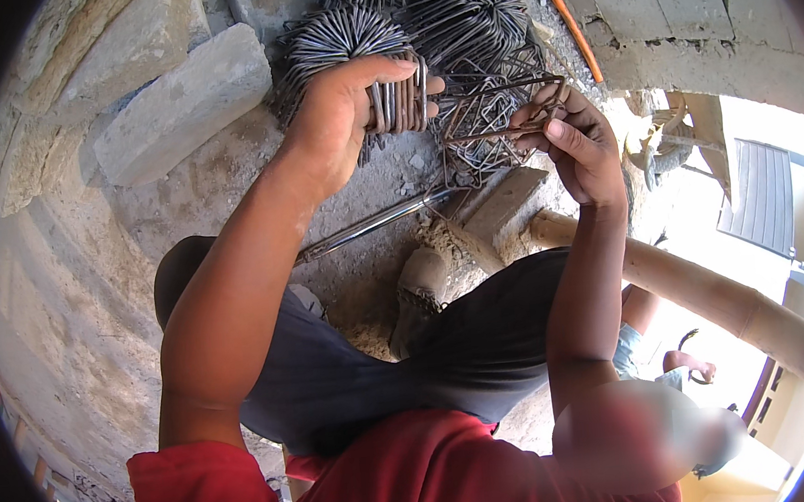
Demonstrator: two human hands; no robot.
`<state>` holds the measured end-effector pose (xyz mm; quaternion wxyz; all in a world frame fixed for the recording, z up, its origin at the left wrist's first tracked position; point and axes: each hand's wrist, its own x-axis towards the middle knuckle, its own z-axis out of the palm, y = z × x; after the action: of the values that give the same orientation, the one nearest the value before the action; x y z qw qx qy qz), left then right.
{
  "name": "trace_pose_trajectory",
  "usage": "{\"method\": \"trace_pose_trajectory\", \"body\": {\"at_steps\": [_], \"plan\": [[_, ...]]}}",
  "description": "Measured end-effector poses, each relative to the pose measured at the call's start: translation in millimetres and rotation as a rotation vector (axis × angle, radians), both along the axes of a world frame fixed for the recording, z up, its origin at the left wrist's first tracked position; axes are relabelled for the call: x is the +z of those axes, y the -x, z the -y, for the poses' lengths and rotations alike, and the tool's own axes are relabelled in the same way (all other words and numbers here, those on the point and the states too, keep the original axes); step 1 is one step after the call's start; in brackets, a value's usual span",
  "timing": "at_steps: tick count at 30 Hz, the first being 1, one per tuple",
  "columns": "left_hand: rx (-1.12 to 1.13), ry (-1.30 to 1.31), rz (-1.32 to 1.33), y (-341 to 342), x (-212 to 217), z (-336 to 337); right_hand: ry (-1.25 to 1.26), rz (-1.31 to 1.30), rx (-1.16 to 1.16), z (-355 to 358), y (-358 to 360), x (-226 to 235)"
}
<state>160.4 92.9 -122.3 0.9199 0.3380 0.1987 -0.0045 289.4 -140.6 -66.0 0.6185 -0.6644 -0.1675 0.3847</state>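
Observation:
My left hand (331, 114) is closed round a row of bent steel stirrups (397, 103), stacked side by side with thumb over the top and fingertips showing past the far side. To its right, my right hand (582, 144) pinches a single thin, rusty stirrup (488, 135) between thumb and fingers. That stirrup's long sides stretch back toward the stack in my left hand. Beyond both hands lie bundles of dark stirrups (472, 15), fanned out on the ground. A tangle of loose stirrups (480, 163) lies below the right hand's piece.
Concrete blocks (184, 107) lie at the far left. A shiny metal tube (371, 225) and a wooden block (510, 201) rest near my feet. An orange hose (565, 12) runs along the far right. A round pole (731, 294) slants past my right arm, with another person (685, 365) beyond it.

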Motion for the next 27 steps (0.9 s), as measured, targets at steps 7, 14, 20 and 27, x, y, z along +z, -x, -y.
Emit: {"method": "trace_pose_trajectory", "body": {"at_steps": [7,14,20,27], "plan": [[-0.027,0.029,-0.016,1,-9,1,-0.158,0.002,-0.05,4,-2,2],[-0.042,-0.091,-0.089,4,-12,-2,-0.42,-0.056,-0.129,8,-7,-1],[-0.097,-0.226,0.03,6,-14,3,-0.329,-0.083,-0.106,-1,5,-6],[-0.06,0.005,0.033,3,-12,12,0.064,0.135,-0.279,-17,20,-7]]}}
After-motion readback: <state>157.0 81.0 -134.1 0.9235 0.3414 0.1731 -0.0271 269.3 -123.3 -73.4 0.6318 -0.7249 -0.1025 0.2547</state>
